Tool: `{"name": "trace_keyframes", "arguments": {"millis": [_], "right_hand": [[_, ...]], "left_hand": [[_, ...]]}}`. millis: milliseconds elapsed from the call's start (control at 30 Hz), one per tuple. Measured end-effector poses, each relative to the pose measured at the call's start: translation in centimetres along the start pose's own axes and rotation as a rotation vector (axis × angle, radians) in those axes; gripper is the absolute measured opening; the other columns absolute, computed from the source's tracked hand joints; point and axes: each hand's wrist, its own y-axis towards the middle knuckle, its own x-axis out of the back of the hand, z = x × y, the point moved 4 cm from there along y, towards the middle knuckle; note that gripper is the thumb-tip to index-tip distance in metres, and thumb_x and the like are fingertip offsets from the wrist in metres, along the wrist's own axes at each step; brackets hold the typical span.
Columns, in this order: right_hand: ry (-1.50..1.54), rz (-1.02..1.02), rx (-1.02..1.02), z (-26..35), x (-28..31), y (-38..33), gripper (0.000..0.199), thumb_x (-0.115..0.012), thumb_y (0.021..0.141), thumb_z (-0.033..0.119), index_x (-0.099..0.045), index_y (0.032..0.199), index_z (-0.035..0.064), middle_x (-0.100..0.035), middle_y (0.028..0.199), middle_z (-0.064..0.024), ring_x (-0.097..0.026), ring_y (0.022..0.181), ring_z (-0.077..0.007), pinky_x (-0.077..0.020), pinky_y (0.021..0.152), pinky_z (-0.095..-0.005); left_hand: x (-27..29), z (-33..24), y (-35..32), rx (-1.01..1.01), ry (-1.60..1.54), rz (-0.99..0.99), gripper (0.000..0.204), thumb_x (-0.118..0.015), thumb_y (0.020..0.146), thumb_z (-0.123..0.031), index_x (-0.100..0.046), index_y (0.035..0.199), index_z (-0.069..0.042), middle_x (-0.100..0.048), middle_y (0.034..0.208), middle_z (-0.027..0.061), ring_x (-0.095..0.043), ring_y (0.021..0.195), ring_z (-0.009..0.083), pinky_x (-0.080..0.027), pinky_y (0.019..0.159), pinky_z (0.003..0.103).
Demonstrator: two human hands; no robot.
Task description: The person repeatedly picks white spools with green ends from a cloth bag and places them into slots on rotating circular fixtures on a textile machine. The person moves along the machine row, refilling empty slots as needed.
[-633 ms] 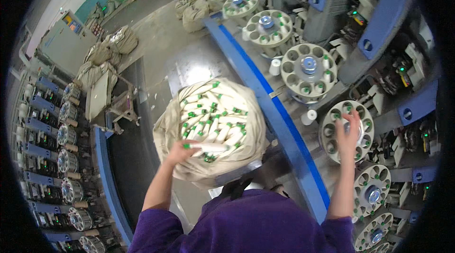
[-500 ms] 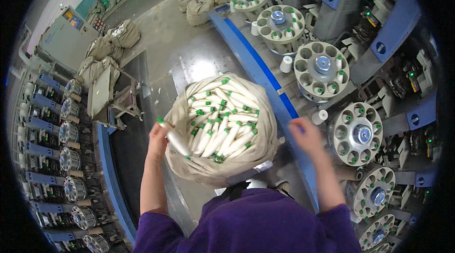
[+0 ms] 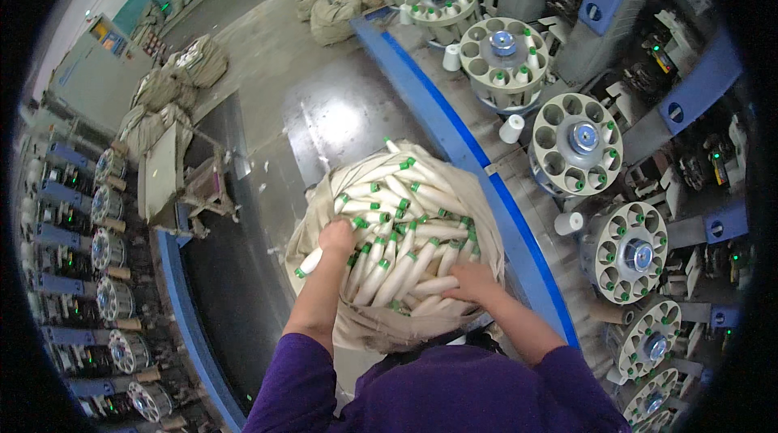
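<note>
A large beige cloth sack (image 3: 377, 326), heaped with white yarn bobbins (image 3: 389, 271) that have green ends, stands in front of me. Over its left rim, my left hand (image 3: 337, 237) is closed around one white yarn bobbin (image 3: 309, 263). That bobbin lies slantwise, its lower green end sticking out past the sack's edge. On the right side of the heap, my right hand (image 3: 476, 280) reaches in with fingers bent round the end of another yarn bobbin (image 3: 436, 286). Its fingertips are partly hidden among the bobbins.
Along my right runs a blue rail (image 3: 519, 226), with round bobbin magazines (image 3: 577, 143) on winding machines beyond it. White yarn cones (image 3: 511, 129) stand between them. To the left are a cart (image 3: 166, 177), filled sacks (image 3: 162, 91) and another machine row (image 3: 107, 203). More sacks (image 3: 335, 15) sit far ahead.
My left hand has moved right, over the sack's rim, still holding its bobbin. The right hand has come from the rail side down into the heap. The machines have shifted in view.
</note>
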Motion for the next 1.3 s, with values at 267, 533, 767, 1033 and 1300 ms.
{"name": "trace_keyframes", "arguments": {"millis": [267,533,767,1033,1300], "right_hand": [[0.172,0.135,-0.105,0.0,-1.3,-0.2,0.051,-0.070,0.067,0.042,-0.057,0.106,0.0123,-0.064,0.096,-0.0132,-0.061,0.091,-0.0327,-0.0474,0.075,-0.0440],[0.379,-0.024,-0.161,-1.1,2.9,-3.6,0.049,-0.073,0.068,0.035,-0.056,0.107,0.0094,-0.063,0.096,-0.0122,-0.062,0.087,-0.0300,-0.0482,0.070,-0.0411],[1.801,-0.454,0.010,-3.0,10.8,-11.8,0.048,-0.056,0.089,0.032,-0.040,0.124,0.0038,-0.061,0.107,-0.0092,-0.062,0.073,-0.0124,-0.0514,0.049,-0.0232],[1.997,-0.497,0.134,-1.6,15.3,-17.0,0.045,-0.048,0.093,0.032,-0.034,0.130,0.0105,-0.059,0.108,-0.0157,-0.045,0.050,-0.0090,-0.0336,0.038,-0.0209],[2.020,-0.531,0.178,-9.0,19.2,-19.0,0.037,-0.056,0.090,0.034,-0.048,0.113,0.0064,-0.048,0.064,0.0025,-0.033,0.037,-0.0012,-0.0212,0.030,-0.0186]], "left_hand": [[-2.1,0.9,3.2,-0.525,0.165,0.206,0.048,-0.063,0.071,-0.023,-0.055,0.117,-0.012,-0.048,0.127,0.0106,-0.049,0.115,0.0257,-0.042,0.095,0.037],[-2.4,1.4,3.7,-1.061,0.229,0.166,0.045,-0.068,0.066,-0.027,-0.061,0.107,-0.009,-0.052,0.120,0.0125,-0.057,0.101,0.0300,-0.046,0.088,0.038],[17.0,-4.4,-4.8,-0.977,-0.527,-0.274,0.027,-0.066,0.076,-0.016,-0.055,0.095,0.000,-0.053,0.105,0.0158,-0.056,0.089,0.0319,-0.046,0.078,0.036],[19.5,-22.5,-11.0,-0.656,-1.832,1.140,0.028,-0.049,0.088,-0.038,-0.055,0.098,-0.012,-0.057,0.113,0.0204,-0.052,0.107,0.0342,-0.039,0.095,0.045],[22.1,-38.7,-10.4,-0.822,-1.801,1.241,0.031,-0.051,0.092,-0.031,-0.055,0.111,-0.008,-0.056,0.114,0.0097,-0.054,0.105,0.0243,-0.043,0.093,0.040]]}}
